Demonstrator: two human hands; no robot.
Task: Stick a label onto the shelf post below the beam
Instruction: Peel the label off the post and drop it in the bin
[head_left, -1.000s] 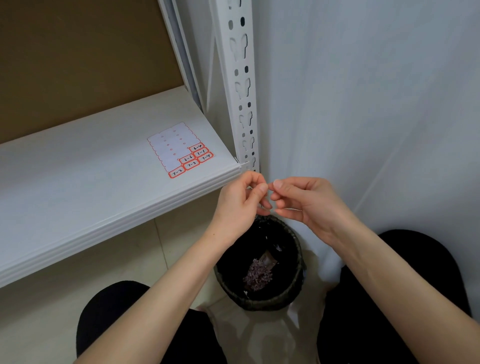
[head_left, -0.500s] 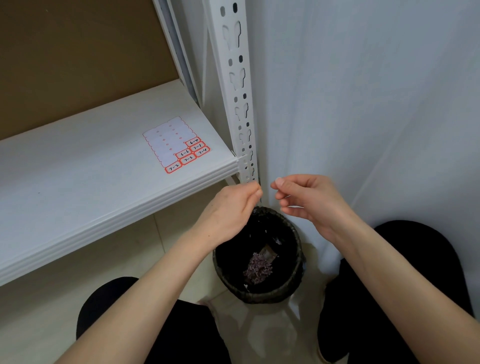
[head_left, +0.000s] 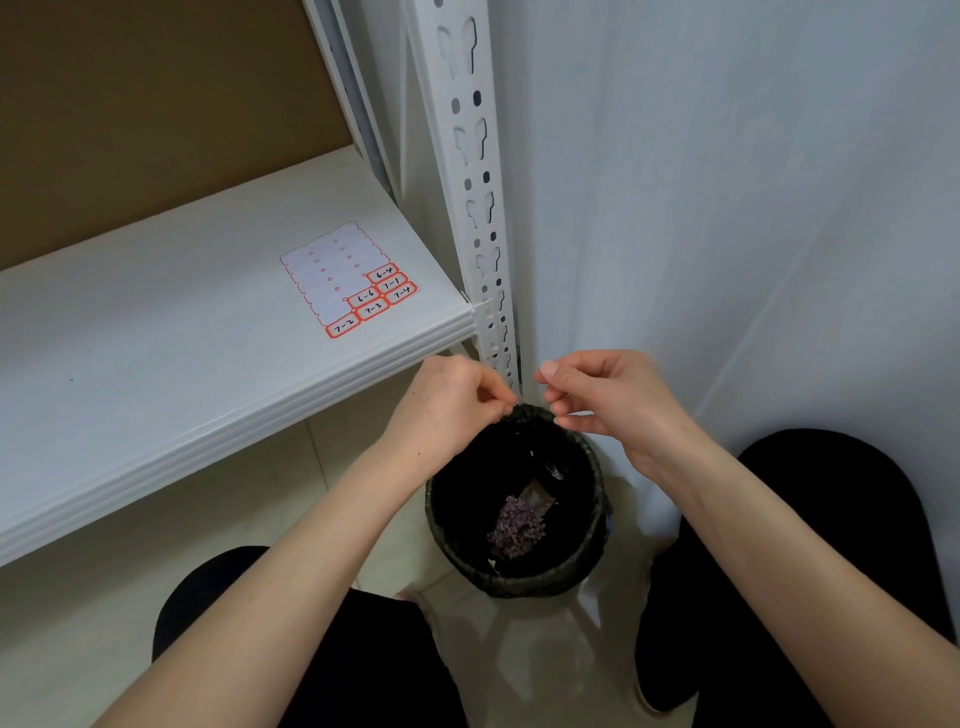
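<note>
The white slotted shelf post (head_left: 470, 171) runs down past the shelf's front beam (head_left: 260, 415) at the shelf's right end. My left hand (head_left: 452, 410) is just below the beam, its thumb and curled fingertips pinched together right beside the post. They seem to pinch a small label, which the fingers hide almost wholly. My right hand (head_left: 602, 400) hovers on the other side of the post, a little apart from the left. Its fingers are loosely curled and its thumb is raised. I see nothing held in it. The label sheet (head_left: 345, 280) lies on the shelf board with several red-edged labels left.
A black waste bin (head_left: 519, 571) with some scraps inside stands on the floor directly under my hands. A pale wall (head_left: 727, 208) closes the right side. My knees in dark trousers flank the bin.
My hands touched fingertip to fingertip a second ago and have since parted. The left one has moved to the post below the beam, and the right one has drawn slightly to the right.
</note>
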